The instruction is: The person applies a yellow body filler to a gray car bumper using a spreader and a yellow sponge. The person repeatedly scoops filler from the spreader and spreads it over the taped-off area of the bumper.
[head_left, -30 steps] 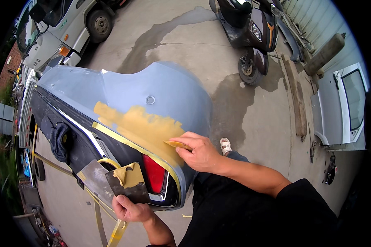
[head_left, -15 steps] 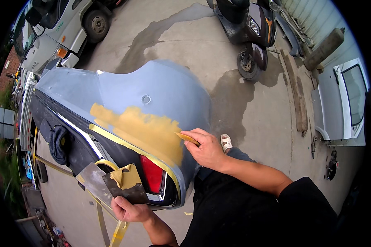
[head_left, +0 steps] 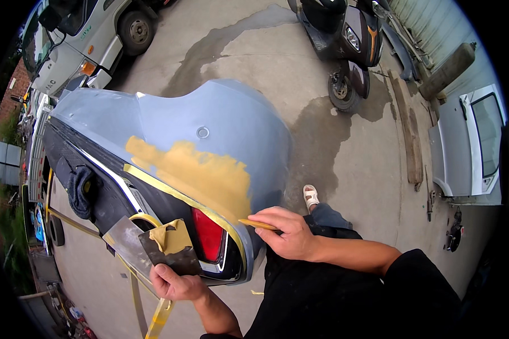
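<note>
A grey-blue car bumper (head_left: 232,113) carries a broad smear of yellow body filler (head_left: 203,172) along its lower edge. Yellow masking tape (head_left: 178,195) runs between the filler and the red tail light (head_left: 208,234). My right hand (head_left: 291,234) pinches a thin yellow-brown spreader (head_left: 258,224), its tip at the lower right border of the filler. In my left hand (head_left: 175,283), below the tail light, is a dark metal scraper (head_left: 182,255) with a lump of yellow filler on it. Behind it a lighter flat plate (head_left: 125,243) shows; whether I hold that too is unclear.
A tape roll (head_left: 145,221) and a dark cloth (head_left: 80,192) lie on the black trim. Around stand a white truck (head_left: 68,73), a scooter (head_left: 345,48) and a detached car door (head_left: 469,144). A wooden beam (head_left: 407,135) lies on the concrete at right.
My right hand has moved down with the spreader, from the right side of the filler to its lower corner. My left hand has stayed nearly in place with the scraper.
</note>
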`<state>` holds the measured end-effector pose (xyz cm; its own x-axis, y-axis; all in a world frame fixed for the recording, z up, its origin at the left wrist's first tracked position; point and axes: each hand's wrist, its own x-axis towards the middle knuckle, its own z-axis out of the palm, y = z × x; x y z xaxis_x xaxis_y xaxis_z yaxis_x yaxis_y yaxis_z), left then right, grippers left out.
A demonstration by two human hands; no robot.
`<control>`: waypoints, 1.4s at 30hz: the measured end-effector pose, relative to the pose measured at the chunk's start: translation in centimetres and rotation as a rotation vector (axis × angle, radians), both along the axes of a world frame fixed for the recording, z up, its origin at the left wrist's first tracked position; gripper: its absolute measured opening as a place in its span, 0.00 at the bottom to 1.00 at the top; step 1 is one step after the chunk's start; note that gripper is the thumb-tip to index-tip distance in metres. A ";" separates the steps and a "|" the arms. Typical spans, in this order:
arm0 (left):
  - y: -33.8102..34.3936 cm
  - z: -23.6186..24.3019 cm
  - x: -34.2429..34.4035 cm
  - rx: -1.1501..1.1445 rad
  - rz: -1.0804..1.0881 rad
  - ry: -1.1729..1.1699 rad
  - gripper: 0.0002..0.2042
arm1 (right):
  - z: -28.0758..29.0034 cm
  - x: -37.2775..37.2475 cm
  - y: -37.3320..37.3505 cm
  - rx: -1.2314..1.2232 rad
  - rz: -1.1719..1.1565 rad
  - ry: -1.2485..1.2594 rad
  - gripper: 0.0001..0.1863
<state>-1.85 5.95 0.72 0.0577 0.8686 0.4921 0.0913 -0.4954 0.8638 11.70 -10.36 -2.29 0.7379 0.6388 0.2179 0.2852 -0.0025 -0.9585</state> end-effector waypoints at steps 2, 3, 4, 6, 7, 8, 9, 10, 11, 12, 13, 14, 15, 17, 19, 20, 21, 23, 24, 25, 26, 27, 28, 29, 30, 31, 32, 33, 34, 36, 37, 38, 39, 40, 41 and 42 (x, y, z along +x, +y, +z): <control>0.0 -0.2 0.0 0.010 -0.012 -0.014 0.14 | 0.7 1.9 0.6 -0.041 -0.053 0.140 0.14; 0.1 -0.3 0.0 0.014 -0.020 -0.021 0.14 | 0.5 2.2 0.9 -0.078 -0.060 0.139 0.14; 0.1 -0.3 0.0 0.016 -0.023 -0.032 0.14 | 0.2 2.4 1.3 -0.114 -0.066 0.132 0.13; 0.1 -0.3 -0.1 0.019 -0.030 -0.054 0.14 | -0.2 1.3 1.8 -0.110 -0.010 0.091 0.13; 0.2 -0.4 -0.3 0.020 -0.042 -0.056 0.14 | 0.0 0.2 1.7 -0.115 -0.027 0.143 0.13; 0.2 -0.4 -0.4 0.013 -0.040 -0.062 0.14 | 0.0 -0.4 1.2 -0.094 -0.006 0.120 0.13; 0.3 -0.4 -0.3 0.007 -0.038 -0.068 0.14 | 0.3 -0.4 0.7 -0.106 0.059 0.153 0.13; 0.2 -0.5 -0.3 -0.004 -0.038 -0.077 0.14 | 0.6 -0.3 0.1 -0.124 0.121 0.184 0.13; 0.1 -0.5 -0.5 -0.002 -0.036 -0.054 0.14 | 0.8 0.0 -0.2 -0.099 0.082 0.155 0.13; 0.2 -0.4 -0.7 -0.012 -0.048 -0.059 0.14 | 1.0 0.5 -0.2 -0.073 0.043 0.127 0.13; 0.3 -0.5 -0.8 -0.024 -0.064 -0.067 0.14 | 2.4 1.5 -0.1 -0.104 0.020 0.123 0.12; 0.3 -0.5 -0.8 -0.034 -0.079 -0.076 0.14 | 2.8 2.2 0.1 -0.081 -0.008 0.035 0.14; 0.2 -0.4 -0.8 -0.029 -0.070 -0.083 0.13 | 2.5 3.3 0.1 -0.045 0.061 -0.213 0.14; 0.1 -0.3 -0.7 -0.019 -0.054 -0.099 0.13 | 2.9 5.5 0.4 -0.016 0.176 -0.677 0.14; 0.2 -0.5 -0.8 -0.035 -0.079 -0.118 0.12 | 4.5 7.0 1.0 -0.034 0.266 -1.107 0.13; 0.2 -0.7 -0.9 -0.046 -0.094 -0.127 0.11 | 4.7 7.7 1.6 0.007 0.319 -1.168 0.13; 0.2 -0.6 -0.9 -0.034 -0.082 -0.115 0.11 | 4.6 8.4 2.2 0.049 0.373 -1.227 0.12; 0.1 -0.6 -0.8 -0.031 -0.072 -0.137 0.11 | 4.6 9.7 3.6 0.124 0.498 -1.331 0.10; 0.1 -0.6 -0.7 -0.028 -0.068 -0.148 0.11 | 4.6 10.0 4.1 0.139 0.539 -1.341 0.09; 0.1 -0.4 -0.7 -0.028 -0.060 -0.145 0.11 | 4.6 10.1 4.7 0.153 0.578 -1.348 0.09; 0.1 -0.4 -0.7 -0.031 -0.054 -0.151 0.10 | 4.7 10.2 5.1 0.166 0.617 -1.354 0.09; 0.1 -0.4 -0.7 -0.033 -0.049 -0.157 0.10 | 4.8 10.4 5.5 0.170 0.652 -1.347 0.09; 0.1 -0.5 -0.7 -0.036 -0.045 -0.160 0.10 | 4.8 10.4 5.7 0.174 0.687 -1.337 0.09; 0.0 -0.4 -0.7 -0.038 -0.046 -0.167 0.10 | 4.8 10.5 5.9 0.178 0.721 -1.327 0.09; 0.0 -0.4 -0.7 -0.041 -0.047 -0.174 0.10 | 4.8 10.6 6.1 0.176 0.744 -1.315 0.09; 0.1 -0.4 -0.8 -0.042 -0.050 -0.178 0.10 | 4.7 10.7 6.3 0.175 0.765 -1.300 0.10; 0.0 -0.5 -0.7 -0.038 -0.040 -0.172 0.11 | 4.6 10.7 6.4 0.174 0.785 -1.286 0.10; 0.0 -0.5 -0.7 -0.034 -0.032 -0.166 0.11 | 4.4 10.8 6.6 0.175 0.799 -1.284 0.10; 0.1 -0.5 -0.7 -0.029 -0.026 -0.156 0.11 | 4.3 10.9 6.7 0.178 0.810 -1.279 0.10; 0.0 -0.4 -0.6 -0.026 -0.033 -0.164 0.11 | 4.1 10.9 6.9 0.182 0.821 -1.272 0.10; 0.1 -0.4 -0.6 -0.026 -0.038 -0.169 0.11 | 4.1 11.0 6.9 0.183 0.824 -1.268 0.09; 0.1 -0.4 -0.6 -0.026 -0.036 -0.165 0.11 | 4.0 11.1 6.8 0.183 0.826 -1.265 0.09; 0.1 -0.5 -0.6 -0.025 -0.034 -0.162 0.11 | 3.9 11.3 6.7 0.165 0.820 -1.282 0.09; 0.1 -0.4 -0.6 -0.024 -0.033 -0.157 0.11 | 3.9 11.7 6.5 0.147 0.813 -1.300 0.09; 0.1 -0.4 -0.6 -0.026 -0.034 -0.161 0.11 | 3.8 11.9 6.4 0.129 0.806 -1.317 0.09; 0.0 -0.4 -0.6 -0.028 -0.036 -0.163 0.11 | 3.9 11.7 6.4 0.146 0.808 -1.322 0.09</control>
